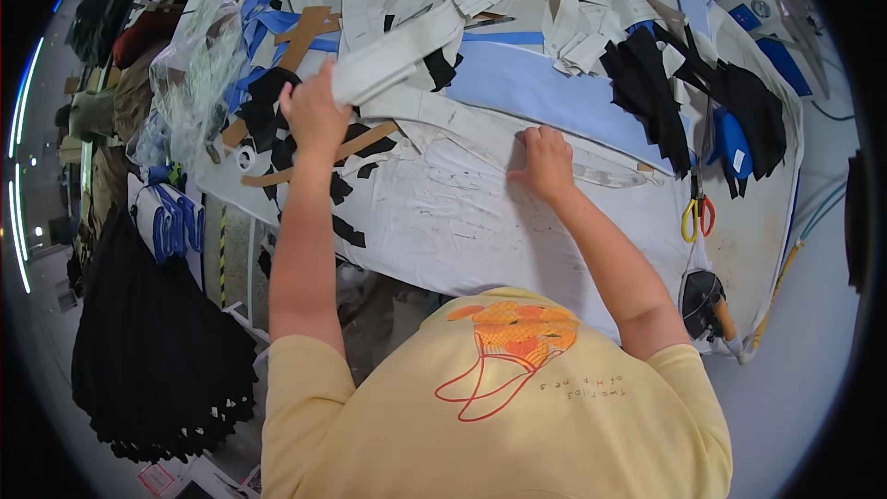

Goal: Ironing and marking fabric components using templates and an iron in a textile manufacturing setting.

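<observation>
My left hand (317,120) is raised over the left side of the table, its fingers closed at the near end of a wide white fabric strip (402,55). That strip slants up and away to the right over other pieces. My right hand (547,164) rests at the middle of the table with fingers curled on a long curved white fabric piece (462,125); its fingertips are partly hidden. Just beyond it lies a broad light-blue fabric panel (536,88). Brown card strips (360,143) and black fabric scraps (342,189) lie beside my left forearm.
Scissors with yellow and red handles (698,212) lie at the right, near black fabric pieces (651,83) and a blue object (733,143). Clear plastic (194,60) and a tape roll (246,159) are at the left. Black garments (157,351) hang beside the table.
</observation>
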The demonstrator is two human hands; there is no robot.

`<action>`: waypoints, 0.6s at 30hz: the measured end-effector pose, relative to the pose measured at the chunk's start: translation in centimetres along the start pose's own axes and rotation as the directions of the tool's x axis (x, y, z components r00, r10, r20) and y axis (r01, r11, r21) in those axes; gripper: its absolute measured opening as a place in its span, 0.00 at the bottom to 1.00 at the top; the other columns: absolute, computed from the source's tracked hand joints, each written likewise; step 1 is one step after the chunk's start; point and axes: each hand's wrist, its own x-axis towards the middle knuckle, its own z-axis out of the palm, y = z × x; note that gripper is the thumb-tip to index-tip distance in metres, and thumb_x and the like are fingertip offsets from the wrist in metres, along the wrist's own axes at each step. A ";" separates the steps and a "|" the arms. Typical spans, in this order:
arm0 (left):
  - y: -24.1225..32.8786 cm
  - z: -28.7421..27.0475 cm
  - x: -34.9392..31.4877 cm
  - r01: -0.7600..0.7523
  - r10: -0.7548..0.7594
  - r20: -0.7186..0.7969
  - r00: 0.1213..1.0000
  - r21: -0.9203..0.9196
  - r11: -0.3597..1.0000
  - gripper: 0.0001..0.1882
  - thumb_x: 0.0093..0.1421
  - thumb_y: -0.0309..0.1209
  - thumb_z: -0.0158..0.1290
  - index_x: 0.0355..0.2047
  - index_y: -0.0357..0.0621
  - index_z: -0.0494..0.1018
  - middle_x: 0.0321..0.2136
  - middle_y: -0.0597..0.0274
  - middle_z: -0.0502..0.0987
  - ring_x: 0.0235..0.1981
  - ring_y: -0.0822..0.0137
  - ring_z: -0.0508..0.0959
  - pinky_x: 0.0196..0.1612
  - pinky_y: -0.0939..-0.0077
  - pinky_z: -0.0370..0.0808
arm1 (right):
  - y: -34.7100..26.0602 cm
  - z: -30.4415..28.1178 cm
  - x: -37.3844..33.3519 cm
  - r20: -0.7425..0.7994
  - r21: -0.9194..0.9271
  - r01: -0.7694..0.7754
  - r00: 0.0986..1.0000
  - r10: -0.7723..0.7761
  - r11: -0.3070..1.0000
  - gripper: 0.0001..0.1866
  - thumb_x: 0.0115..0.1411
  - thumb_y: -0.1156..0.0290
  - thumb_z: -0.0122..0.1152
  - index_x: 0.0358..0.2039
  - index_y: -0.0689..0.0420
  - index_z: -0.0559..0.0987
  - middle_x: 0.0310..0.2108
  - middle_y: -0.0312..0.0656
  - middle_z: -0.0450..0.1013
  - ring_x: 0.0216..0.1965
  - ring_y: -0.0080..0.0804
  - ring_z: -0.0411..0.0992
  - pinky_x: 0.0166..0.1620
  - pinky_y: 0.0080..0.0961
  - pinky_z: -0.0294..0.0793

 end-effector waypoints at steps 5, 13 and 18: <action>-1.7 -1.5 2.9 0.237 -0.239 0.009 0.971 0.092 0.967 0.47 0.45 0.39 0.68 0.65 0.55 0.57 0.59 0.56 0.65 0.60 0.57 0.64 0.65 0.51 0.50 | -0.9 0.9 0.3 0.022 -0.027 0.011 1.000 -0.010 1.000 0.27 0.38 0.69 0.72 0.42 0.54 0.73 0.39 0.45 0.72 0.44 0.44 0.71 0.44 0.41 0.72; 0.1 0.9 -3.5 0.286 -0.265 0.108 0.958 -0.346 0.894 0.16 0.53 0.27 0.58 0.44 0.45 0.74 0.39 0.53 0.77 0.43 0.50 0.75 0.47 0.61 0.72 | 0.2 -2.2 1.5 0.175 0.231 -0.006 0.984 -0.036 0.973 0.13 0.47 0.73 0.61 0.37 0.54 0.78 0.37 0.46 0.75 0.41 0.49 0.73 0.42 0.39 0.73; -0.2 3.4 -8.4 0.233 -0.138 0.245 0.960 -0.416 0.879 0.15 0.51 0.25 0.60 0.40 0.41 0.75 0.39 0.54 0.78 0.41 0.53 0.77 0.44 0.61 0.74 | 0.0 -6.4 3.6 0.327 0.169 0.083 0.935 -0.135 0.982 0.16 0.47 0.66 0.68 0.38 0.53 0.79 0.37 0.45 0.77 0.42 0.47 0.74 0.43 0.38 0.73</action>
